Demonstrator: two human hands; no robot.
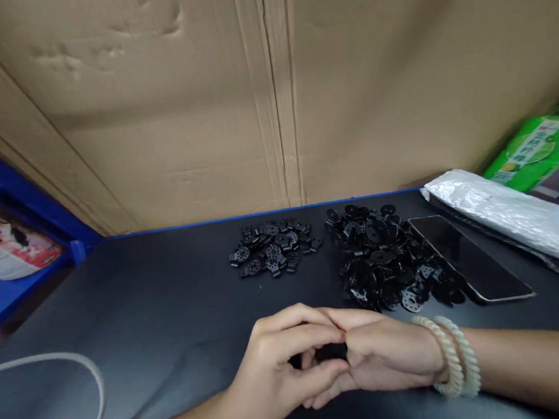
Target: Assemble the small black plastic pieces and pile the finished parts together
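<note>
My left hand (279, 367) and my right hand (387, 350) meet over the front of the black table (136, 315). Their fingers curl together around a small black piece (331, 352), mostly hidden between them. Two pale beaded bracelets (454, 357) circle my right wrist. Beyond my hands lies a smaller pile of black perforated round parts (273, 246). A larger pile of glossy black round parts (382, 252) spreads to its right, just behind my right hand.
A dark phone (469, 257) lies right of the larger pile. Further right are a silvery-white package (512, 213) and a green pack (531, 152). Cardboard (176, 114) stands behind the table. At left are a blue shelf (71, 229) and a pale cable (95, 379).
</note>
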